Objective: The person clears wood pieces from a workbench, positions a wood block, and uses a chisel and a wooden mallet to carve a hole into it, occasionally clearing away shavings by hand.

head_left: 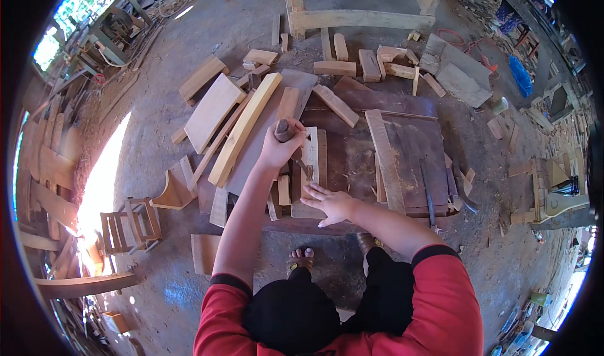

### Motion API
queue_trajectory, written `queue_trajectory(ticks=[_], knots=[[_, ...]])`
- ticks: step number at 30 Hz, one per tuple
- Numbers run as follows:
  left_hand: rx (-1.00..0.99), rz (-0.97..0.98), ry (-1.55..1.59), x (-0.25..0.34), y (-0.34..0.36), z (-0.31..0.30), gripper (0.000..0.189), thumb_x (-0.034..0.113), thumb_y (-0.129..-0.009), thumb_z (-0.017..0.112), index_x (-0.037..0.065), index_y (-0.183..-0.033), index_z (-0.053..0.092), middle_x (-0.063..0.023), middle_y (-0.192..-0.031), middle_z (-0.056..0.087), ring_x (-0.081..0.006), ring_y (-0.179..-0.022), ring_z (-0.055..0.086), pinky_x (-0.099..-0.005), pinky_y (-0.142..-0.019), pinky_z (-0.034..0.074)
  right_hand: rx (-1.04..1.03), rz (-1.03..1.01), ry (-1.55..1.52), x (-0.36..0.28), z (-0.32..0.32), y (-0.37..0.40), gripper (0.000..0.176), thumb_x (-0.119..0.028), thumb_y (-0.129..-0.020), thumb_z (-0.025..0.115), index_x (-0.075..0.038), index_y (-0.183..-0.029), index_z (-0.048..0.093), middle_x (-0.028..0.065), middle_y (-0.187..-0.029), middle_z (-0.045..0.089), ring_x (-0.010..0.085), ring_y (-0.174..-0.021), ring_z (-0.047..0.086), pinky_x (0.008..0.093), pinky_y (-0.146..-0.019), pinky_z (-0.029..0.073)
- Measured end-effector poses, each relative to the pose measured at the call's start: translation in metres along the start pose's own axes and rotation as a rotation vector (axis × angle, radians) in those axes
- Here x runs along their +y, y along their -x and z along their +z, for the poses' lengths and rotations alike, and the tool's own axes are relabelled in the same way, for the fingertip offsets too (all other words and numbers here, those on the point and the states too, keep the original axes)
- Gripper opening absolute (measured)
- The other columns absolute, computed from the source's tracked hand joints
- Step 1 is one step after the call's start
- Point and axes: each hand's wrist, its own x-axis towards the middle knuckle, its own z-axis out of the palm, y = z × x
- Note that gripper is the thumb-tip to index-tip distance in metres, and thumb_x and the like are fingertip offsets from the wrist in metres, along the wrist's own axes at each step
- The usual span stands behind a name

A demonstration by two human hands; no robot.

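Workshop floor: left hand (275, 149) grips chisel (284, 130), right hand (331, 204) flat on board (312, 143).

I see dirt floor (165, 59) strewn with offcuts (201, 77); sun patch (104, 175) at left; chair frame (131, 224) beside it; trestle (360, 19) beyond.

Left hand (277, 149): closed around the chisel (284, 131), held upright.
Right hand (330, 203): laid flat, fingers spread, on the pale board (311, 147).
Pale board: rested upon the dark panel (412, 145).
Surroundings: offcuts (335, 67) scattered across the floor.
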Motion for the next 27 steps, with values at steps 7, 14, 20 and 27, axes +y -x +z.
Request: queue_trajectory(ticks=[7,14,20,27], knots=[[0.036,0.007,-0.016,-0.004,0.003,0.005,0.010,-0.001,-0.070,0.059,0.001,-0.080,0.058,-0.0002,-0.067,0.057,-0.0067,-0.060,0.055,-0.0221,-0.055,0.043,-0.074,0.023,0.005,-0.001,-0.009,-0.001,0.091,-0.044,-0.068,0.070,-0.023,-0.142,0.021,0.0098,-0.150,0.005,0.0250,-0.138,0.009,0.0409,-0.092,0.046],[0.080,0.029,0.031,-0.002,0.003,0.004,0.020,0.001,-0.074,0.062,0.003,-0.091,0.055,0.0004,-0.068,0.056,-0.0065,-0.062,0.055,-0.0216,-0.057,0.043,0.097,-0.033,-0.102,0.015,-0.013,0.011,0.069,-0.035,-0.076,0.063,-0.011,-0.135,0.035,0.0142,-0.144,0.027,0.0311,-0.130,0.031,0.0412,-0.092,0.044],[0.045,0.042,-0.013,-0.002,0.007,0.009,0.016,0.004,-0.074,0.063,0.005,-0.085,0.052,0.0018,-0.068,0.053,-0.0059,-0.063,0.050,-0.0234,-0.057,0.041,0.308,0.935,0.065,0.042,-0.051,0.079,0.065,-0.039,-0.079,0.061,-0.006,-0.131,0.038,0.0194,-0.137,0.035,0.0316,-0.120,0.044,0.0410,-0.093,0.041],[0.043,0.056,-0.065,-0.001,0.014,0.014,0.017,0.007,-0.073,0.064,0.007,-0.077,0.048,0.0022,-0.068,0.048,-0.0062,-0.063,0.045,-0.0241,-0.057,0.039,0.135,1.221,-0.329,0.086,-0.022,0.127,0.081,-0.054,-0.062,0.072,0.001,-0.118,0.052,0.0257,-0.110,0.057,0.0346,-0.102,0.058,0.0403,-0.086,0.046]])
